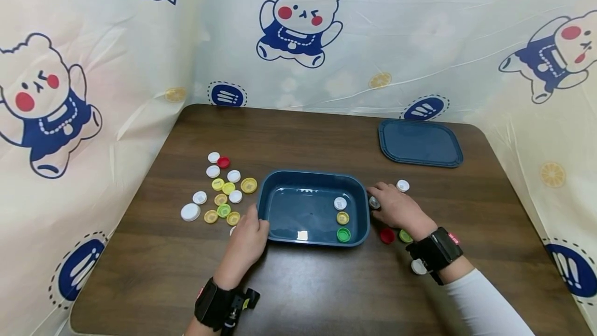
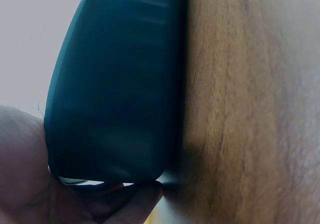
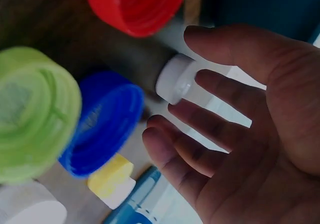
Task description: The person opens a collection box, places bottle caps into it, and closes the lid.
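A blue rectangular tray (image 1: 298, 222) sits mid-table, with a white cap (image 1: 340, 203), a yellow cap (image 1: 342, 218) and a green cap (image 1: 343, 235) in a column at its right end. My left hand (image 1: 249, 240) holds the tray's left end; in the left wrist view the thumb lies by the rim and the fingers (image 2: 142, 204) bend round the end wall. At the tray's right side, my right hand (image 1: 396, 205) reaches over another white cap (image 1: 374, 202). Its fingers are spread in the right wrist view, with that cap (image 3: 175, 79) by the fingertips; contact is unclear.
Loose white, yellow, green and red caps (image 1: 224, 211) lie left of the tray. Around my right forearm are a red cap (image 1: 387, 235), a lime-green cap (image 1: 405, 236) and white caps (image 1: 418, 267); a blue cap (image 3: 102, 124) shows too. A blue lid (image 1: 420, 143) lies back right.
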### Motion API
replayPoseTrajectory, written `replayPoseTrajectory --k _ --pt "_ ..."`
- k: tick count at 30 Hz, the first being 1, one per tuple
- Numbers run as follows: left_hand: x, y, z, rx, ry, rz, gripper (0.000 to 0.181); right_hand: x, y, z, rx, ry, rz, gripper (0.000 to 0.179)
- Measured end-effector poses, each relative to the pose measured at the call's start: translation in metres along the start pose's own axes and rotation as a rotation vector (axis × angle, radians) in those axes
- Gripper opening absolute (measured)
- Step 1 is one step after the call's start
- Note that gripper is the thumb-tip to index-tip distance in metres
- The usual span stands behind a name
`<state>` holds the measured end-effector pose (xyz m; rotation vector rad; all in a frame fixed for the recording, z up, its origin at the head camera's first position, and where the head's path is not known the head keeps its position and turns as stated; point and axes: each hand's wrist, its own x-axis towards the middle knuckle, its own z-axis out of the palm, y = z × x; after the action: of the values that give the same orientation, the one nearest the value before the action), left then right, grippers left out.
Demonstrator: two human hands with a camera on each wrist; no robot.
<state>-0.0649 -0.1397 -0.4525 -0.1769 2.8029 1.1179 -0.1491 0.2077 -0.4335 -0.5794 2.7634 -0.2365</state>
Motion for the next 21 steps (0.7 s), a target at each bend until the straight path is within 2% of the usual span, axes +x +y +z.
replayPoseTrajectory --k 4,9,15,21 --pt "0.000 0.000 0.000 -0.007 -0.001 0.003 0.038 0.002 0.003 0.006 0.004 0.041 -0.019 0.052" --pt "0.001 0.000 0.001 0.006 -0.005 -0.010 0.040 0.005 0.005 0.005 0.026 0.059 -0.038 0.035" --pt "0.001 0.001 0.000 0.013 -0.005 -0.010 0.041 -0.001 0.001 -0.014 0.097 0.054 -0.024 0.027" --pt "0.000 0.001 0.000 0.018 0.000 -0.009 0.038 -0.009 -0.011 -0.036 0.125 0.099 -0.007 0.024"
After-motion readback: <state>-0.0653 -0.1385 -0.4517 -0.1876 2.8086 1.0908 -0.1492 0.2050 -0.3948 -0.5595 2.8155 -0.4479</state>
